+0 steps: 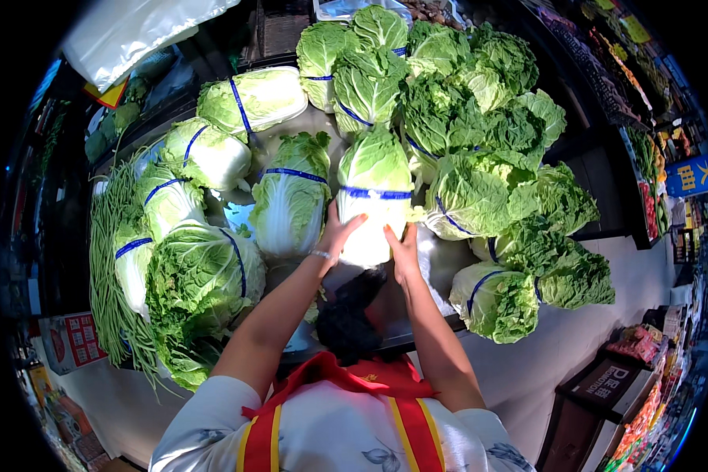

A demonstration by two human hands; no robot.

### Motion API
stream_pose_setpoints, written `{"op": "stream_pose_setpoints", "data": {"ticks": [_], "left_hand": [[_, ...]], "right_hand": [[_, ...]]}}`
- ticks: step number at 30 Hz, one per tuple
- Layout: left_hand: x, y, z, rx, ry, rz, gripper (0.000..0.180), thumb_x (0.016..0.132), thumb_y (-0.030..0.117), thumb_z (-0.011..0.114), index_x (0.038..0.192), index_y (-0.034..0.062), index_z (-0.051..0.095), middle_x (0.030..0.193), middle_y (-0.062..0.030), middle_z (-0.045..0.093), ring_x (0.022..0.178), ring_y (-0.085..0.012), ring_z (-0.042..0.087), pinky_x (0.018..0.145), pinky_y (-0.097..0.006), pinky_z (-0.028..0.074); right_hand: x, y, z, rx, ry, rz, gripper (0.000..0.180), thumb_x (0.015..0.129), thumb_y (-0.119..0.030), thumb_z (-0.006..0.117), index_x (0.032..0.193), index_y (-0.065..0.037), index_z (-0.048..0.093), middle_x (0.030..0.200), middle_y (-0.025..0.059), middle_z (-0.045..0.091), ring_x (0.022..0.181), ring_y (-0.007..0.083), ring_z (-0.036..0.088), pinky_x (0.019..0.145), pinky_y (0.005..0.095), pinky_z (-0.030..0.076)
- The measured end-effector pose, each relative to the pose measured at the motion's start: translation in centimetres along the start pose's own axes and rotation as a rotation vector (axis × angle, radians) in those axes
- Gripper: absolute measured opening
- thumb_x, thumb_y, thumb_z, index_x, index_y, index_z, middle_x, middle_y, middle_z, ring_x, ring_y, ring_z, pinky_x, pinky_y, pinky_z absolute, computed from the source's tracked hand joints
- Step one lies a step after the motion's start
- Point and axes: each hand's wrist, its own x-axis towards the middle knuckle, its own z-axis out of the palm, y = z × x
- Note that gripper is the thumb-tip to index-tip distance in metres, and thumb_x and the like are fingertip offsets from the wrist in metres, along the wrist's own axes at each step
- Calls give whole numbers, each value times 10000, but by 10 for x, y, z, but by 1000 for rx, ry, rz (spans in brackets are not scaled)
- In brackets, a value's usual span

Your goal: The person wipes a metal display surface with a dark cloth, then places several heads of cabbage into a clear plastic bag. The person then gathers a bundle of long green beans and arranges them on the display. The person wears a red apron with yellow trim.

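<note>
A napa cabbage [374, 169] with a blue band round its middle is between my two hands, its pale base toward me and its leafy top pointing away. My left hand [341, 234] grips its left side below the band, thumb on the white stalks. On the lower right side, my right hand [403, 253] presses with its fingers partly hidden behind it. Just left of my left hand lies another banded napa cabbage [293, 200]. Under my forearms, a crumpled black plastic bag [350, 311] lies at the near edge.
Several banded cabbages [480, 189] are heaped on the right, and more cabbages [200, 267] lie on the left. Long green beans [110, 259] line the display's left edge. White plastic sheeting [134, 35] hangs at the upper left. A dark box stand [606, 389] stands at the lower right.
</note>
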Motion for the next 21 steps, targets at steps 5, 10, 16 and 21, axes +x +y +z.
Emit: {"op": "stream_pose_setpoints", "data": {"ticks": [5, 10, 16, 21], "left_hand": [[-60, -18, -28, 90, -260, 226, 1109, 588, 176, 788, 1366, 78, 4, 1331, -131, 292, 1234, -249, 327, 1010, -392, 308], [-83, -17, -13, 259, -449, 434, 1217, 495, 253, 838, 1358, 74, -1, 1371, -142, 214, 1294, -259, 236, 1060, -404, 228], [-44, -11, 33, 578, -754, 897, 1214, 485, 294, 854, 1373, 52, 63, 1447, -187, 136, 1344, -414, 62, 1082, -478, 136], [-40, -3, 48, 732, -869, 754, 1252, 475, 298, 864, 1400, 69, 52, 1461, -171, 119, 1353, -361, 95, 1092, -445, 161]], "right_hand": [[-54, 20, -22, 108, -240, -160, 832, 658, 13, 754, 1303, -36, 231, 1270, 97, 383, 1177, 208, 385, 986, 337, 331], [-95, 30, -61, 145, -264, -163, 934, 615, 71, 756, 1330, -78, 173, 1258, 91, 395, 1161, 201, 415, 973, 355, 365], [-128, 67, -114, -30, 125, -3, 528, 756, 37, 639, 1232, -9, 416, 1179, 112, 516, 1054, 227, 516, 907, 360, 446], [-134, 87, -125, 45, 258, -266, 579, 687, 122, 631, 1215, -12, 435, 1168, 87, 516, 1036, 192, 517, 889, 326, 430]]}}
